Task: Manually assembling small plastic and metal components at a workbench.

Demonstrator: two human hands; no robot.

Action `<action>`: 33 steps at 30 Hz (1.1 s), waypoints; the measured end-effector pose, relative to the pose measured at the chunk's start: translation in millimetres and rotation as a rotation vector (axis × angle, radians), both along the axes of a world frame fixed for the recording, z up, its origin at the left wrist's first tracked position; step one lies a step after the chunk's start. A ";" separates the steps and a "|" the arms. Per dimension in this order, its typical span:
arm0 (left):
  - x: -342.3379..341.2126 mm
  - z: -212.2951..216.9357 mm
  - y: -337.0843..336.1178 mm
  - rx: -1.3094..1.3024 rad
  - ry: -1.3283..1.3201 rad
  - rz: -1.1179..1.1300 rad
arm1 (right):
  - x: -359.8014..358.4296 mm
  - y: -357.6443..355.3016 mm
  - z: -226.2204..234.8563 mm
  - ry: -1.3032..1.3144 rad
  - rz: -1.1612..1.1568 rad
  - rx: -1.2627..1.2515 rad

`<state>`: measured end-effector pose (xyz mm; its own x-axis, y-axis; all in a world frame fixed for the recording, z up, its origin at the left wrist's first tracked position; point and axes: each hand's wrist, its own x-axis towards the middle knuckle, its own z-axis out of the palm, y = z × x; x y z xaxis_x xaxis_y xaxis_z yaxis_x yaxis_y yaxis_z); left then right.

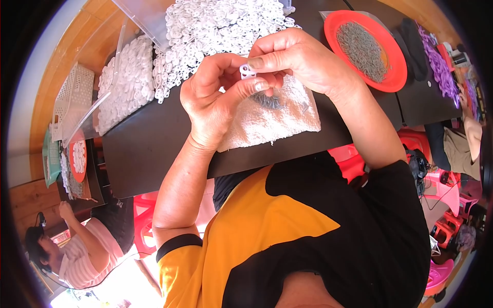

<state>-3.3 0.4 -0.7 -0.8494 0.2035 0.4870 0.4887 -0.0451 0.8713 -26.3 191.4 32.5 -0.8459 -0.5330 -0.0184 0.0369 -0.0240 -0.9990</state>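
My left hand (213, 97) pinches a small white plastic piece with round holes (247, 71) between thumb and fingers. From the right, my right hand (308, 59) closes on the same piece, its thumb at the upper edge; whether a small screw is also in those fingers is hidden. Both hands are above a white cloth (277, 124) at the table's near edge. On the cloth, partly behind my fingers, lies a small heap of grey metal screws (268, 101). Many similar white pieces (221, 25) are heaped just beyond my hands.
A red plate (396, 77) of grey screws stands at the right on the dark table (149, 154). Left of the heap, a clear bin holds more white pieces (126, 84). Purple items (440, 66) lie far right. Other people (84, 251) sit at both sides.
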 end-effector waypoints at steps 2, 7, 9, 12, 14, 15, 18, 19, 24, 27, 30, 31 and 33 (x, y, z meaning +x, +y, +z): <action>-0.7 -0.6 0.7 0.009 -0.004 0.004 | 0.8 -0.4 1.1 -0.010 -0.009 0.003; -1.0 -1.1 -1.8 -0.045 0.079 0.013 | 4.1 -1.2 1.4 -0.004 0.008 -0.021; 1.8 4.2 0.4 -0.017 0.098 -0.022 | 5.7 -2.8 1.4 -0.019 0.010 -0.034; 5.5 10.2 -0.5 -0.021 0.107 -0.077 | 7.5 -2.7 0.9 -0.034 0.020 -0.072; 7.3 9.7 -0.3 0.006 0.102 -0.098 | 8.5 -2.2 1.4 -0.038 0.028 -0.095; 8.2 9.4 0.0 0.034 0.100 -0.119 | 8.5 -1.7 2.2 -0.065 0.057 -0.107; 11.1 8.1 3.1 0.125 0.032 -0.145 | 8.5 -1.1 0.6 -0.113 0.093 -0.145; 11.2 8.1 2.9 0.123 0.032 -0.148 | 8.3 -1.3 0.2 -0.130 0.102 -0.172; 10.9 7.1 -0.4 0.069 0.065 -0.135 | 10.7 -6.3 -2.8 -0.185 0.098 -0.244; 10.3 6.3 1.2 0.120 0.051 -0.134 | 11.1 -8.7 -5.7 -0.189 0.085 -0.274; 4.7 4.5 0.0 0.051 0.123 -0.124 | 7.4 -4.9 -5.1 -0.146 0.084 -0.214; 4.5 4.1 2.2 0.112 0.057 -0.133 | 5.7 -3.4 -4.5 -0.101 0.085 -0.151; 0.9 -3.4 2.2 0.145 -0.024 -0.123 | 2.0 -1.9 -3.4 -0.092 0.053 -0.131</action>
